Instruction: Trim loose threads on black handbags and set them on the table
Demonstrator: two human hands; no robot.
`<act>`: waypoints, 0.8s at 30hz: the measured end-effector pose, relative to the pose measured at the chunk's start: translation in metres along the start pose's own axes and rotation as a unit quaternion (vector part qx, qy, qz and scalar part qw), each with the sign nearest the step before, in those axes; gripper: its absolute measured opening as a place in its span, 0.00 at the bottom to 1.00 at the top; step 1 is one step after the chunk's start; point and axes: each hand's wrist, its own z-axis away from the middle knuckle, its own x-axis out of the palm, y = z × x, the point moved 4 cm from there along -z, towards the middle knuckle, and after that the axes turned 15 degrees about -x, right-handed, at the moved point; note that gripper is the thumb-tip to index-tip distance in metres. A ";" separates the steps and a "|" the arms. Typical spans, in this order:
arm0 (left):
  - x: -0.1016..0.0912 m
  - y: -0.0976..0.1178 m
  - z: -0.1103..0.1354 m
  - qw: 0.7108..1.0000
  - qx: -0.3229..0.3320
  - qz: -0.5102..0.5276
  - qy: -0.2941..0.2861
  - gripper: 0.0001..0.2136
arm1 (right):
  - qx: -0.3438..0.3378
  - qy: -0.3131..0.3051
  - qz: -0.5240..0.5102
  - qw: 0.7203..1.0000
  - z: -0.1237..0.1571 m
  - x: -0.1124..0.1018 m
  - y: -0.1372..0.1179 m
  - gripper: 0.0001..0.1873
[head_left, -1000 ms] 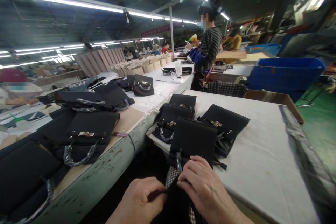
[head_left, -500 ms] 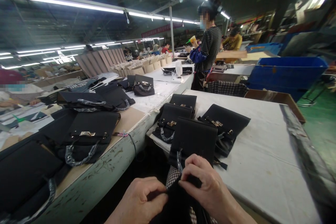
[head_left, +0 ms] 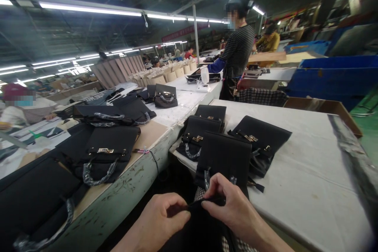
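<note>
Low in the head view, my left hand (head_left: 158, 218) pinches the edge of a black handbag (head_left: 196, 228) between thumb and fingers. A short way along the same edge, my right hand (head_left: 234, 208) pinches it too. Much of this bag is dark or out of the frame, so its shape is hard to make out. Just beyond my fingers lies another black handbag (head_left: 224, 157) with a plastic-wrapped handle. Checked cloth (head_left: 199, 193) shows beneath it.
Several black bags with gold clasps lie on the white table (head_left: 313, 173) and the long bench (head_left: 121, 193) at left. A co-worker (head_left: 240, 51) in a striped top stands beyond. Blue bins (head_left: 333, 82) and a cardboard box (head_left: 327, 110) are at right.
The scene has shifted a little to the right in view. Both hands keep pinching the bag's edge. The co-worker's raised arm has come down to the bench.
</note>
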 end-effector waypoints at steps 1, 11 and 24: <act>-0.001 0.002 -0.001 1.000 0.017 -0.017 0.014 0.07 | 0.002 0.001 0.011 1.000 -0.001 0.001 0.000 0.09; 0.001 0.021 -0.005 0.990 0.077 -0.101 0.068 0.07 | -0.017 0.001 0.028 0.999 0.000 0.003 0.000 0.06; 0.015 0.042 -0.019 0.973 0.109 -0.191 0.072 0.08 | 0.002 0.019 -0.003 1.000 0.010 -0.006 0.007 0.04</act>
